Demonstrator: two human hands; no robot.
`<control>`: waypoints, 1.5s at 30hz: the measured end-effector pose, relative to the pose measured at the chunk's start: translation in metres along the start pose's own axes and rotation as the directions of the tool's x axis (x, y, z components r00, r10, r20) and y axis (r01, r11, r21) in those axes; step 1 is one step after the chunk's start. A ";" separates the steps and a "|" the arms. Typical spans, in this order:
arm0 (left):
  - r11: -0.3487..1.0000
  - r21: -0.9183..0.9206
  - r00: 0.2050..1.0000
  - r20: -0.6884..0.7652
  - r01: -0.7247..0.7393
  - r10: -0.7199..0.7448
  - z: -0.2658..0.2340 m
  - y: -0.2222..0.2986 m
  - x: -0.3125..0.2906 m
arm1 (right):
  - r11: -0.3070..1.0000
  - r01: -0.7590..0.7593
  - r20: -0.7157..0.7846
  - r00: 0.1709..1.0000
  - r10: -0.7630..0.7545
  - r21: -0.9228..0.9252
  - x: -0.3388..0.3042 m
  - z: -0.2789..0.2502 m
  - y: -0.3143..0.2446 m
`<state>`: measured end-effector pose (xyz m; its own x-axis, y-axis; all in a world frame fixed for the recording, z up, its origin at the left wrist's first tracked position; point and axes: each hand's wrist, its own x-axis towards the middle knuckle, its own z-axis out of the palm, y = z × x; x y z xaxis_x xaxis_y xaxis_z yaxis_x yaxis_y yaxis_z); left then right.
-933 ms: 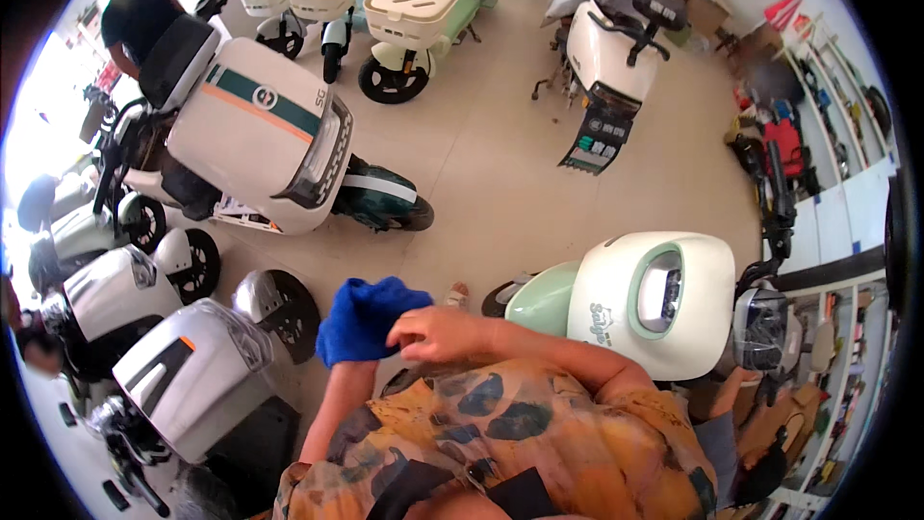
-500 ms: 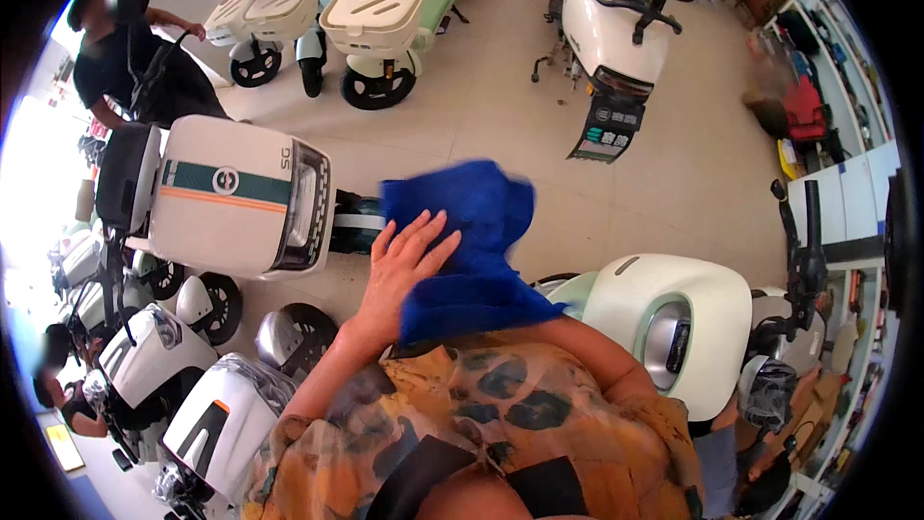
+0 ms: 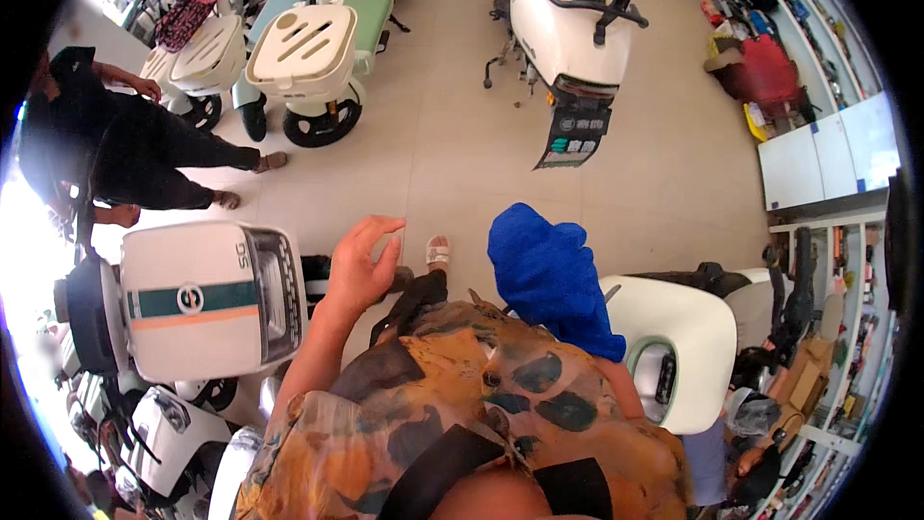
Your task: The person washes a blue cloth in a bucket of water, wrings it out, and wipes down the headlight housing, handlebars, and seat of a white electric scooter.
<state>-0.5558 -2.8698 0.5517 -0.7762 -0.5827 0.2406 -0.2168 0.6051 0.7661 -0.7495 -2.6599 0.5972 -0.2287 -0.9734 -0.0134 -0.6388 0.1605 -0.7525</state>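
Blue cloth (image 3: 551, 274) has shifted right, covering the right hand, whose grip I cannot tell, freeing the left hand (image 3: 364, 265), loosely spread.

The pale beige tiled floor (image 3: 462, 164) is softly lit, while the left edge is flooded with white glare (image 3: 21, 207); along the right, the room is lined with a white cabinet (image 3: 835, 156) and crowded open white shelves (image 3: 830, 439)

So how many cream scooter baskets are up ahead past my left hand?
3, beyond your left hand at upper left: right basket, plainly visible; middle basket; left basket, partly hidden. More could be hidden from view.
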 end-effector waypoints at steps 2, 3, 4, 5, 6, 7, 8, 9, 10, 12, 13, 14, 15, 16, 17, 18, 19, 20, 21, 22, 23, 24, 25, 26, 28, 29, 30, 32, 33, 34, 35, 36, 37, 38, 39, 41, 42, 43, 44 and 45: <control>1.000 0.009 0.999 -0.034 0.017 -0.017 -0.006 -0.019 0.029 | 0.999 0.002 0.013 1.000 -0.002 0.037 0.028 -0.005 0.009; 1.000 -0.004 0.999 -0.032 0.030 -0.030 -0.006 -0.025 0.046 | 0.999 -0.017 0.011 1.000 0.017 0.049 0.039 -0.012 0.012; 0.999 -0.017 0.999 -0.029 0.042 -0.043 -0.005 -0.031 0.062 | 0.998 -0.031 0.019 0.999 0.030 0.061 0.051 -0.020 0.017; 0.999 -0.028 0.998 -0.039 0.039 -0.040 -0.003 -0.039 0.077 | 0.997 -0.034 0.029 0.999 0.031 0.076 0.064 -0.027 0.022; 0.999 -0.040 0.999 -0.025 0.035 -0.036 -0.004 -0.044 0.093 | 0.995 -0.043 0.038 0.998 0.040 0.093 0.075 -0.033 0.025; 0.998 -0.050 0.999 -0.011 0.032 -0.033 -0.004 -0.048 0.109 | 0.992 -0.053 0.051 0.998 0.047 0.114 0.086 -0.038 0.028; 0.998 -0.058 0.999 0.006 0.031 -0.031 -0.003 -0.052 0.123 | 0.989 -0.057 0.062 0.997 0.049 0.138 0.097 -0.043 0.033; 0.999 -0.036 0.999 0.036 0.041 -0.040 -0.001 -0.055 0.138 | 0.985 -0.060 0.076 0.996 0.049 0.161 0.107 -0.047 0.038; 0.999 -0.032 0.998 0.048 0.032 -0.030 0.004 -0.056 0.152 | 0.981 -0.064 0.091 0.995 0.048 0.183 0.118 -0.053 0.044; 1.000 -0.027 0.997 0.077 0.010 -0.008 0.016 -0.054 0.181 | 0.970 -0.063 0.116 0.993 0.037 0.234 0.136 -0.061 0.058; 0.999 -0.046 0.996 0.093 0.017 -0.013 0.022 -0.052 0.193 | 0.966 -0.066 0.133 0.991 0.033 0.251 0.144 -0.065 0.066; 0.998 -0.058 0.995 0.102 0.025 -0.019 0.029 -0.048 0.204 | 0.958 -0.056 0.145 0.989 0.016 0.280 0.152 -0.068 0.075; 0.997 -0.068 0.994 0.110 0.034 -0.026 0.035 -0.046 0.214 | 0.951 -0.046 0.156 0.988 -0.002 0.306 0.160 -0.073 0.083; 0.998 -0.062 0.994 0.107 0.030 -0.024 0.041 -0.046 0.223 | 0.943 -0.037 0.166 0.986 -0.020 0.330 0.169 -0.078 0.093; 0.998 -0.057 0.994 0.107 0.027 -0.020 0.049 -0.045 0.232 | 0.937 -0.030 0.176 0.984 -0.034 0.349 0.177 -0.085 0.102; 0.998 -0.053 0.994 0.105 0.023 -0.018 0.058 -0.042 0.241 | 0.929 -0.025 0.186 0.981 -0.047 0.368 0.184 -0.092 0.113; 0.997 -0.046 0.992 0.111 0.059 -0.053 0.068 -0.038 0.245 | 0.923 -0.025 0.197 0.979 -0.056 0.384 0.188 -0.097 0.124; 0.997 -0.026 0.991 0.114 0.078 -0.075 0.073 -0.033 0.252 | 0.915 -0.011 0.202 0.976 -0.077 0.403 0.197 -0.103 0.137; 0.995 -0.003 0.988 0.115 0.101 -0.100 0.077 -0.030 0.257 | 0.908 0.001 0.209 0.973 -0.098 0.418 0.205 -0.109 0.149; 0.988 -0.022 0.981 0.124 0.155 -0.151 0.083 -0.027 0.261 | 0.904 0.011 0.212 0.971 -0.112 0.428 0.212 -0.114 0.160; 0.986 -0.015 0.978 0.126 0.167 -0.164 0.090 -0.020 0.267 | 0.903 0.014 0.223 0.967 -0.121 0.429 0.216 -0.121 0.171; 0.984 -0.010 0.976 0.129 0.179 -0.176 0.097 -0.015 0.274 | 0.899 0.020 0.227 0.965 -0.131 0.437 0.222 -0.128 0.181; 0.981 -0.007 0.971 0.142 0.196 -0.193 0.104 -0.015 0.281 | 0.898 0.019 0.226 0.965 -0.131 0.440 0.227 -0.137 0.190; 0.976 -0.004 0.965 0.154 0.218 -0.214 0.110 -0.015 0.286 | 0.896 0.021 0.228 0.964 -0.135 0.444 0.230 -0.145 0.196; 0.970 0.005 0.954 0.179 0.243 -0.240 0.119 -0.014 0.302 | 0.899 0.015 0.218 0.968 -0.122 0.437 0.234 -0.165 0.209; 0.970 0.007 0.952 0.189 0.245 -0.242 0.122 -0.015 0.311 | 0.904 0.013 0.210 0.971 -0.113 0.427 0.236 -0.176 0.216; 0.970 0.008 0.949 0.202 0.245 -0.241 0.126 -0.017 0.322 | 0.910 0.006 0.198 0.975 -0.097 0.415 0.236 -0.187 0.221; 0.971 0.038 0.949 0.207 0.236 -0.238 0.136 -0.035 0.344 | 0.920 -0.008 0.184 0.980 -0.070 0.392 0.241 -0.207 0.233; 0.970 0.070 0.946 0.215 0.233 -0.243 0.144 -0.045 0.360 | 0.925 -0.025 0.176 0.983 -0.045 0.378 0.242 -0.217 0.239; 0.968 0.100 0.943 0.223 0.229 -0.246 0.153 -0.054 0.377 | 0.928 -0.044 0.165 0.986 -0.019 0.370 0.244 -0.227 0.246; 0.972 0.132 0.950 0.224 0.194 -0.220 0.164 -0.058 0.394 | 0.935 -0.054 0.149 0.989 0.001 0.350 0.244 -0.238 0.253; 0.983 0.116 0.959 0.229 0.144 -0.168 0.175 -0.054 0.416 | 0.939 -0.059 0.130 0.991 0.016 0.338 0.245 -0.247 0.259; 0.990 0.102 0.966 0.232 0.095 -0.117 0.186 -0.045 0.438 | 0.942 -0.064 0.118 0.993 0.026 0.328 0.248 -0.257 0.267; 0.995 0.088 0.967 0.246 0.042 -0.063 0.197 -0.035 0.460 | 0.944 -0.076 0.096 0.994 0.048 0.322 0.248 -0.267 0.273; 0.999 0.020 0.963 0.265 0.051 -0.054 0.209 -0.023 0.479 | 0.948 -0.084 0.077 0.995 0.063 0.308 0.249 -0.278 0.282; 0.996 -0.034 0.963 0.253 -0.084 0.090 0.237 -0.009 0.510 | 0.949 -0.098 0.048 0.995 0.087 0.299 0.250 -0.298 0.298; 0.988 -0.050 0.956 0.250 -0.146 0.154 0.250 -0.003 0.521 | 0.949 -0.100 0.031 0.995 0.095 0.299 0.249 -0.306 0.308; 0.989 -0.047 0.950 0.276 -0.139 0.147 0.261 0.006 0.531 | 0.950 -0.095 0.015 0.995 0.094 0.299 0.248 -0.315 0.319; 0.990 -0.044 0.944 0.299 -0.131 0.138 0.272 0.018 0.540 | 0.950 -0.091 0.009 0.996 0.092 0.299 0.248 -0.325 0.333; 0.992 -0.039 0.939 0.319 -0.121 0.127 0.285 0.028 0.548 | 0.950 -0.082 -0.003 0.996 0.087 0.301 0.247 -0.335 0.346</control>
<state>-1.1556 -3.0178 0.5351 -0.9454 -0.2976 0.1333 -0.0979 0.6491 0.7544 -1.2728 -2.7898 0.5543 -0.2854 -0.9553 -0.0767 -0.3668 0.1828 -0.9122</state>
